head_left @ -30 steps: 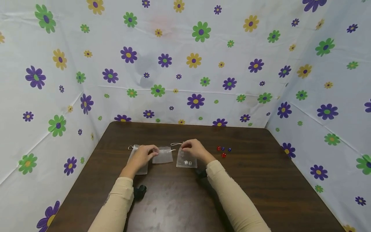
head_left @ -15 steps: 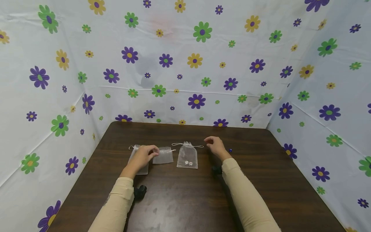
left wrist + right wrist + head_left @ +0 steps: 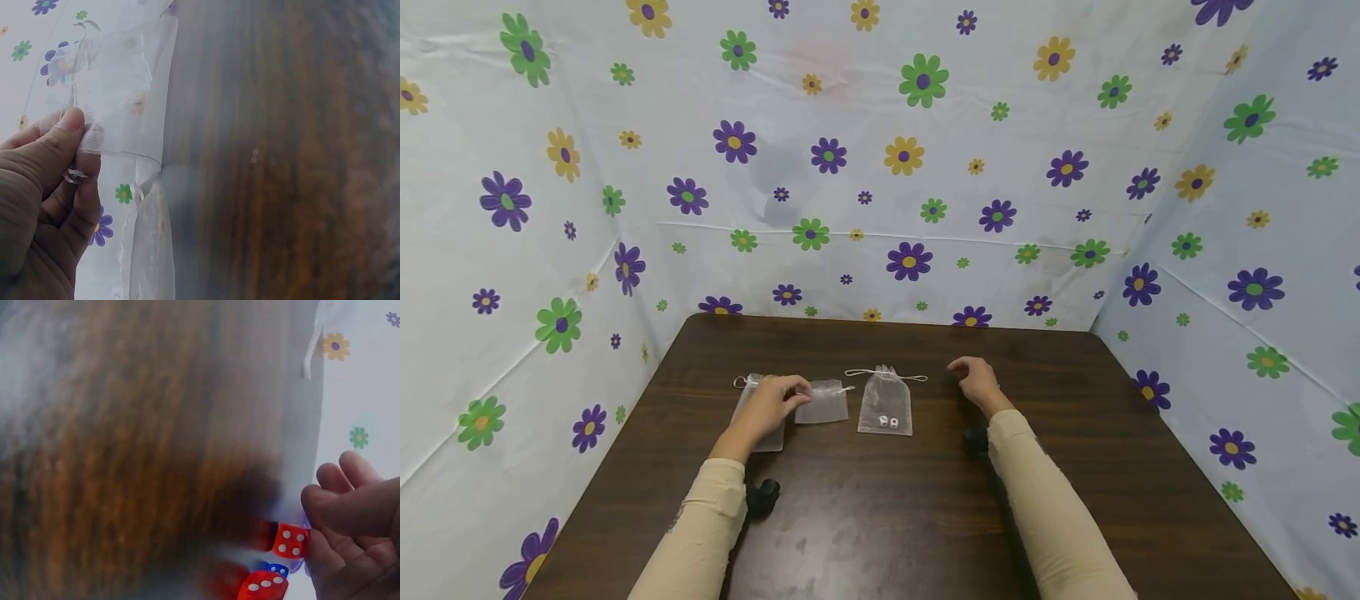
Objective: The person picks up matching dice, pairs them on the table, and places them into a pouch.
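Note:
With thumb and index finger, my left hand [image 3: 767, 404] pinches a small sheer white drawstring pouch [image 3: 823, 406]; the left wrist view shows its thin fabric [image 3: 122, 94] stretched from the fingertips. A second sheer pouch [image 3: 769, 440] lies partly under that hand. To the right, a third drawstring pouch [image 3: 886, 398] lies flat with two white dice [image 3: 888, 422] in it. My right hand [image 3: 979, 382] hovers at the back right, fingers loosely bent, seemingly holding nothing. Just beside its fingers in the right wrist view are a red die [image 3: 291, 541], another red die [image 3: 264, 585] and a blue die [image 3: 277, 569].
Everything rests on a dark brown wooden table [image 3: 880, 508]. Flower-print white sheeting [image 3: 865, 108] surrounds its back and sides. In the head view the right hand covers the coloured dice. A black wrist-camera mount [image 3: 763, 498] shows below the left wrist.
My right hand has left the pouch with the white dice and moved right, over the coloured dice. The left hand stays where it was, pinching the middle pouch.

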The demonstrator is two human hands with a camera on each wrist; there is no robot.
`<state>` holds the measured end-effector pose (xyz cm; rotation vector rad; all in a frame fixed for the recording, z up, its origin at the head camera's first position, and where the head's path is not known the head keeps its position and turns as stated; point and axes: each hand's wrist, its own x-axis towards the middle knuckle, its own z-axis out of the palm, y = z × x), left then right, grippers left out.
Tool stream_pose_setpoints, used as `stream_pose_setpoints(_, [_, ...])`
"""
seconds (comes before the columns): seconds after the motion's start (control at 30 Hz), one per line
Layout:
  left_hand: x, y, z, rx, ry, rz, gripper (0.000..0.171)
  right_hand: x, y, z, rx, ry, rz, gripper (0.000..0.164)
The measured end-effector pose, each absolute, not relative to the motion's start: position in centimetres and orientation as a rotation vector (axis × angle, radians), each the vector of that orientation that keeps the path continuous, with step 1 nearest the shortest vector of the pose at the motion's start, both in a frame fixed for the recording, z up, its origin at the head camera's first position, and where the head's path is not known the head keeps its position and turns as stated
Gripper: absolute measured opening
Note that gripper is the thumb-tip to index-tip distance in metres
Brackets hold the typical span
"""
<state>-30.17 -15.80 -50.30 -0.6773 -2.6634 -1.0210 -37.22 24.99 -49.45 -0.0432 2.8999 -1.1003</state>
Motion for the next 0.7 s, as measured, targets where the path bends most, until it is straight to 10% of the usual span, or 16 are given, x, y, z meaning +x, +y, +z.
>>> stream_pose_setpoints(0.7, [-29.80, -15.95, -50.05, -0.656, -2.673, -0.996, 0.006, -37.35, 24.76, -50.06, -0.108, 2.969, -1.058, 0.045])
